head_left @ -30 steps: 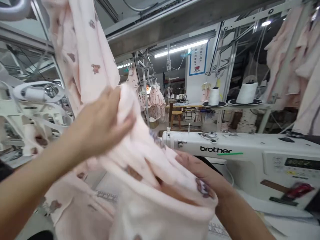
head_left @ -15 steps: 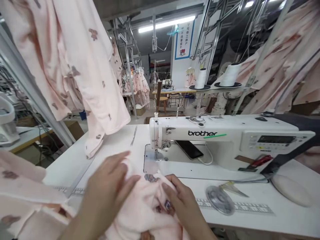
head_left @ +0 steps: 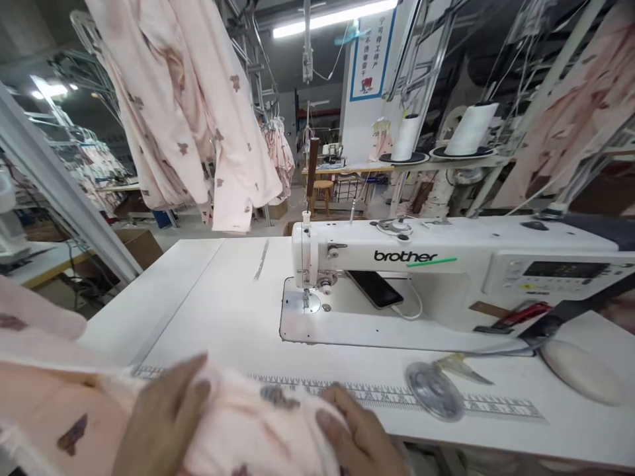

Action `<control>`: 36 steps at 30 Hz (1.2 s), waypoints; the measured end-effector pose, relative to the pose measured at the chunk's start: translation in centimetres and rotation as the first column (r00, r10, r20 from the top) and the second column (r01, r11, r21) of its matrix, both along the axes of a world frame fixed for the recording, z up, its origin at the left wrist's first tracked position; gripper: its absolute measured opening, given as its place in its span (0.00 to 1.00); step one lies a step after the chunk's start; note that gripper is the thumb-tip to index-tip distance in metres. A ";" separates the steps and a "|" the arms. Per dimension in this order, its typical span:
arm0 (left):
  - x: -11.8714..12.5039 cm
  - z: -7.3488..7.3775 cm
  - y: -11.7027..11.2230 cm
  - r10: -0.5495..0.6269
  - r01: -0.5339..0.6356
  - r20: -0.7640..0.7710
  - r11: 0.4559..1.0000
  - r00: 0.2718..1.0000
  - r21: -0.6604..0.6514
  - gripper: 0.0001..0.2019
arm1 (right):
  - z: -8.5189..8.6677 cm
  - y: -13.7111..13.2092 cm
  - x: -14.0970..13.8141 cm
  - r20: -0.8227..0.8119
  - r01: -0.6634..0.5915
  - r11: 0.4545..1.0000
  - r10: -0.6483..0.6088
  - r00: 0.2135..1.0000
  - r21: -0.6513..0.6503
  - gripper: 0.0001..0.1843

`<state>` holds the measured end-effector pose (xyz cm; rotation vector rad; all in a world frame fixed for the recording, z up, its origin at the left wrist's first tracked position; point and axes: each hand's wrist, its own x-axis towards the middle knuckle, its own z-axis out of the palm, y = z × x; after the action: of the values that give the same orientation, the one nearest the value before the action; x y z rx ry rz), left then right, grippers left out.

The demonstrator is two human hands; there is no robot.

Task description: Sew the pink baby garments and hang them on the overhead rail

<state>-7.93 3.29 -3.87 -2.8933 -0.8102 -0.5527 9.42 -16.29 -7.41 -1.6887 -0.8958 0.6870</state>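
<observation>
A pale pink garment piece (head_left: pixel 258 430) with small brown bear prints lies bunched at the near edge of the white sewing table (head_left: pixel 233 311). My left hand (head_left: pixel 159 423) rests on top of it, fingers curled over the cloth. My right hand (head_left: pixel 354 439) pinches its right edge at the table's front. Both hands sit well in front of the white "brother" sewing machine (head_left: pixel 426 264), whose needle and presser foot (head_left: pixel 305 297) have nothing under them.
A phone (head_left: pixel 374 289) lies on the machine bed. A round metal disc (head_left: pixel 434 393) and small clippers (head_left: pixel 459 367) lie near a printed ruler strip (head_left: pixel 486 404). Pink garments (head_left: pixel 198 112) hang above left. Two thread cones (head_left: pixel 471 129) stand behind the machine.
The garment and both hands have come down from in front of my view and pulled back from the needle to the table's near edge. The view has tilted down.
</observation>
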 end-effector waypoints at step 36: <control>9.1 0.6 -4.5 -0.528 0.678 0.444 0.667 0.723 -0.310 0.11 | 4.1 3.9 6.0 -0.618 -0.430 0.895 0.405 0.674 0.118 0.09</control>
<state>1.18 -1.21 -3.23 -3.5684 0.1175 -1.0363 15.37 -12.39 -3.27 -1.1346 -0.7719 1.4944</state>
